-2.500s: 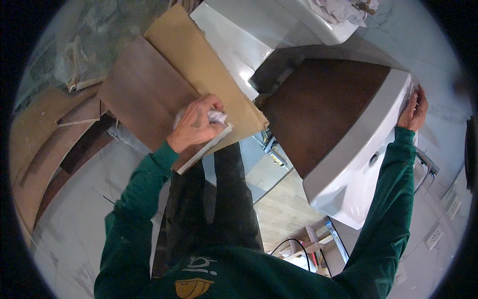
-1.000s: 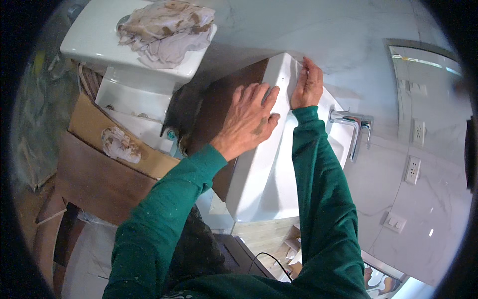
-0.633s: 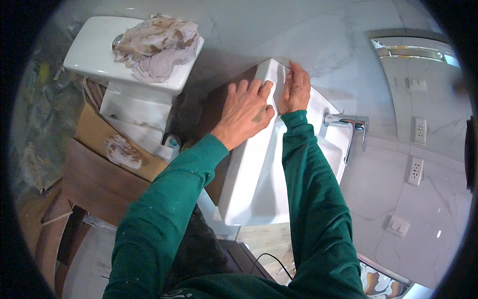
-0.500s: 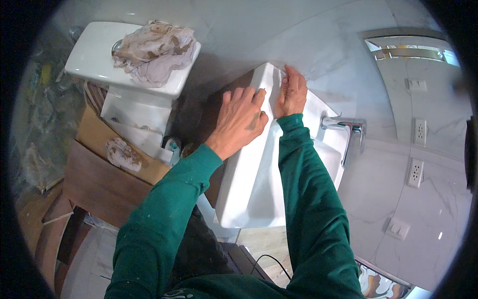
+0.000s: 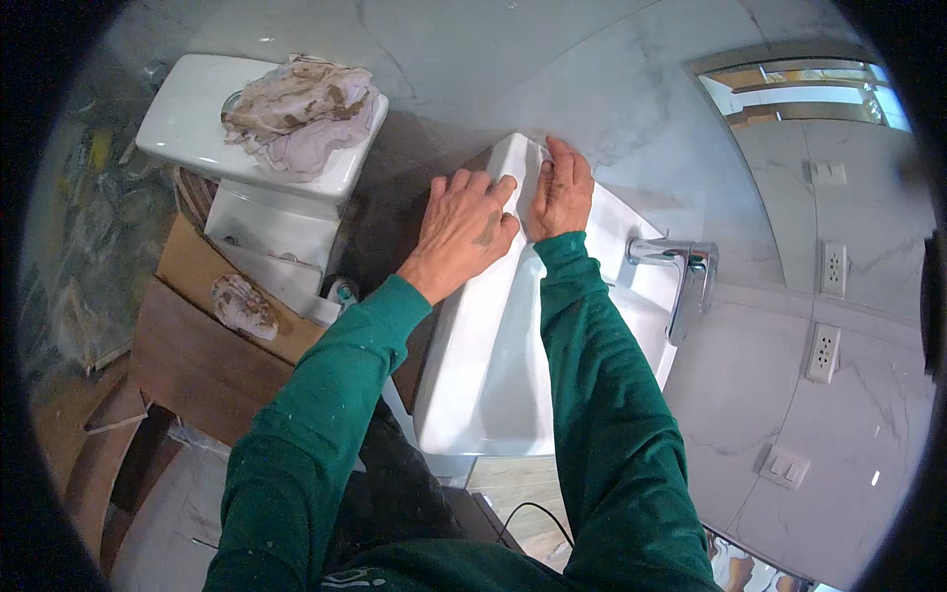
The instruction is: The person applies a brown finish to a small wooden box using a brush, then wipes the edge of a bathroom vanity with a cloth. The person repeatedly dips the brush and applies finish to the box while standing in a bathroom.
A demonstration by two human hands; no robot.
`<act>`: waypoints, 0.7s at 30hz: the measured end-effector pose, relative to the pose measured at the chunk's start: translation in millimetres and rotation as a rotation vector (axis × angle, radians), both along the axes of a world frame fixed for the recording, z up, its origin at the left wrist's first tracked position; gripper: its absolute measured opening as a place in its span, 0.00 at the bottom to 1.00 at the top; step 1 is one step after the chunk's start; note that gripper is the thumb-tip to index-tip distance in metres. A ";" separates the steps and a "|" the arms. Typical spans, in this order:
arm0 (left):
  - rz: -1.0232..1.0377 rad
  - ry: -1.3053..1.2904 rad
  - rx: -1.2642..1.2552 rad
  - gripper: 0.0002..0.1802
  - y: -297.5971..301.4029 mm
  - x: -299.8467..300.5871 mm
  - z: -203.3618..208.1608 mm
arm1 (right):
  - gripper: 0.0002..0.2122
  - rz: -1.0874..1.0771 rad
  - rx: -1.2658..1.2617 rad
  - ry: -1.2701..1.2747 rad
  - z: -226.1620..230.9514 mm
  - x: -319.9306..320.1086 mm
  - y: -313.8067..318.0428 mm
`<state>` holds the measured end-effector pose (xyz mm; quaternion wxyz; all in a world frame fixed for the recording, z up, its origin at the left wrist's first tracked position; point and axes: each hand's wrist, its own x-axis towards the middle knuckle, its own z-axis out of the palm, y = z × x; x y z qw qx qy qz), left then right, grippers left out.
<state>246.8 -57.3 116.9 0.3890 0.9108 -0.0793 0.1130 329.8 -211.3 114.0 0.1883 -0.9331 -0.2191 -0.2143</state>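
A white rectangular washbasin [image 5: 473,380] with a chrome faucet [image 5: 695,266] stands slanted against the tiled wall. My left hand [image 5: 459,232] is bent over its left rim near the far end. The thumb and index finger touch the rim's top, and the other fingertips are hidden beyond the knuckles. Beside it, my right hand [image 5: 562,192] lies along the basin's far end next to the wall, with its fingers stretched out and close together. Whether a small thing is under either hand cannot be seen. Both arms wear green sleeves.
A white toilet [image 5: 178,109] stands at the left with a stained pinkish cloth [image 5: 306,109] on its tank. Nearer is a brown board or carton [image 5: 207,355] with a stained white lump [image 5: 245,306] on it. A mirror [image 5: 779,187], outlets [image 5: 824,352] and switches are at the right.
The whole view has shifted slightly. Both hands remain at the basin's far end, and the right hand's fingers sit a little closer to the left hand.
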 end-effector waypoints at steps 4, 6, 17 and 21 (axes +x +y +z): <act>0.045 0.010 -0.147 0.16 1.2 -18.9 -3.6 | 0.15 -0.014 -0.030 -0.047 0.7 -0.6 -0.2; 0.110 0.029 -0.309 0.14 -1.3 -20.6 -7.7 | 0.14 -0.038 -0.030 -0.070 1.0 -1.0 0.1; 0.468 0.400 -0.498 0.16 -22.8 35.5 -3.6 | 0.14 -0.018 -0.006 -0.053 -1.1 -3.4 -1.8; 0.518 0.377 -0.562 0.17 -28.0 32.5 -1.1 | 0.18 0.009 -0.015 -0.056 -2.2 -2.9 -3.9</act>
